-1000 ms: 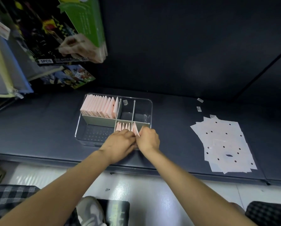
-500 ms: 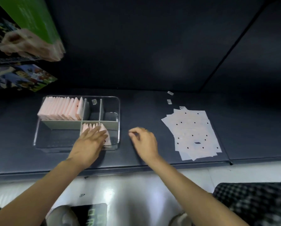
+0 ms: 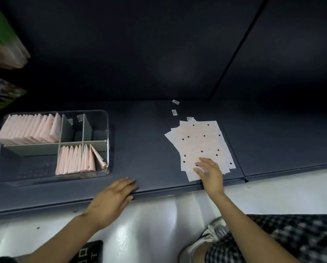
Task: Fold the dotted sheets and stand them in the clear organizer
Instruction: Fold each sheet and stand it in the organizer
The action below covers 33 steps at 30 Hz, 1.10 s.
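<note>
- Head view: your right hand [image 3: 209,170] already lies on the near edge of the loose fan of pale pink paper sheets with dark dots [image 3: 198,147]. Its fingers are spread and nearly straight, flat on the top sheet and holding nothing yet. The pile sits on the dark grey shelf [image 3: 149,141], right of centre, running from the near edge away toward the far side, with its corners fanned out to the left.
- Head view: the next sheet lies directly under and just beyond your right fingertips, so this hand is plainly the nearer one. Your left hand [image 3: 115,194] rests relaxed and empty on the shelf's near lip, well apart from the pile and between it and the organizer.
- Head view: the clear plastic organizer with grey dividers [image 3: 106,143] stands well to the left of the pile. The far left compartment is packed with a row of folded pink sheets [image 3: 29,130], the near right one holds a shorter row [image 3: 78,158] whose rightmost piece leans against the wall, and the near left one shows no sheets.
- Against half a second ago: your right hand has crossed from bare shelf beside the organizer onto the pile, and your left hand has come off the near right row back to the shelf edge.
</note>
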Each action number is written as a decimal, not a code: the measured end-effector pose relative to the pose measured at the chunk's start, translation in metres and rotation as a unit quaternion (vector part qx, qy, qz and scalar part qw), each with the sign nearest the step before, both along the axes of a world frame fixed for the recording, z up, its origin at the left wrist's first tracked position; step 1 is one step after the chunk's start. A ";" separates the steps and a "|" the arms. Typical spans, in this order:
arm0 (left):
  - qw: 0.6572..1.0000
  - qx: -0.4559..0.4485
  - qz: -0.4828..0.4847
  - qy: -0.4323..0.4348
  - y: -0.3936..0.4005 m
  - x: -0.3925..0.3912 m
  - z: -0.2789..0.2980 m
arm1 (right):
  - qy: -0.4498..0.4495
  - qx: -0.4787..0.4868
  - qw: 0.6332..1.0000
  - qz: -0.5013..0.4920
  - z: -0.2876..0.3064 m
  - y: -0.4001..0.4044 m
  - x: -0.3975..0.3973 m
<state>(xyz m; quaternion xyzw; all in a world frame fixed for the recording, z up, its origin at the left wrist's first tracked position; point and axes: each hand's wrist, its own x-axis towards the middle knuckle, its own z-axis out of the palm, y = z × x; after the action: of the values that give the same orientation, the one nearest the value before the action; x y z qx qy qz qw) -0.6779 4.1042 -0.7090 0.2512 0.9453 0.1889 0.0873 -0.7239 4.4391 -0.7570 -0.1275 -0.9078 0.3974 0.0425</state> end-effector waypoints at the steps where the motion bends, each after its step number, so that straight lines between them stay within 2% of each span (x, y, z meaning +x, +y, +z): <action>1: 0.999 -0.002 0.021 -0.039 -0.001 0.002 -0.009 | 0.004 -0.003 1.000 -0.007 -0.001 0.001 -0.001; 3: 0.997 0.005 0.043 -0.066 -0.004 0.006 -0.022 | 0.004 0.008 1.000 -0.012 0.001 0.003 -0.003; 7: 0.997 0.009 0.043 -0.066 -0.001 0.004 -0.022 | 0.010 0.004 1.000 -0.007 0.019 -0.003 -0.005; 10: 0.997 0.039 0.044 -0.051 0.008 -0.004 -0.013 | 0.004 0.022 0.996 0.088 0.041 -0.032 -0.005; 13: 0.994 0.084 0.053 -0.054 0.022 -0.012 0.002 | -0.061 0.025 0.979 0.193 0.058 -0.074 0.001; 18: 0.976 0.124 0.109 -0.141 0.032 -0.013 0.009 | -0.147 -0.054 0.958 0.239 0.067 -0.122 0.016; 21: 0.961 0.168 0.148 -0.160 0.025 -0.011 0.008 | -0.182 -0.127 0.937 0.268 0.079 -0.125 0.015; 26: 0.913 0.269 0.232 -0.200 0.018 -0.012 0.004 | -0.367 -0.049 0.861 0.350 0.107 -0.068 -0.010; 27: 0.903 0.285 0.251 -0.199 0.019 -0.012 0.003 | -0.368 -0.048 0.864 0.339 0.109 -0.056 -0.013; 29: 0.890 0.302 0.281 -0.194 0.020 -0.015 0.001 | -0.315 -0.092 0.901 0.285 0.106 -0.043 -0.018; 31: 0.886 0.303 0.296 -0.188 0.023 -0.019 -0.001 | -0.248 -0.161 0.935 0.195 0.092 -0.045 -0.022; 33: 0.887 0.295 0.313 -0.170 0.027 -0.022 -0.002 | -0.200 -0.161 0.959 0.122 0.074 -0.053 -0.025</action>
<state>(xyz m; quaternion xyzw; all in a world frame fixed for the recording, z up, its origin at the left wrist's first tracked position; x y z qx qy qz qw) -0.6994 4.1317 -0.7110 -0.0793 0.8459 0.5168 0.1051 -0.7491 4.3859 -0.6825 -0.0976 -0.8303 0.5071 -0.2095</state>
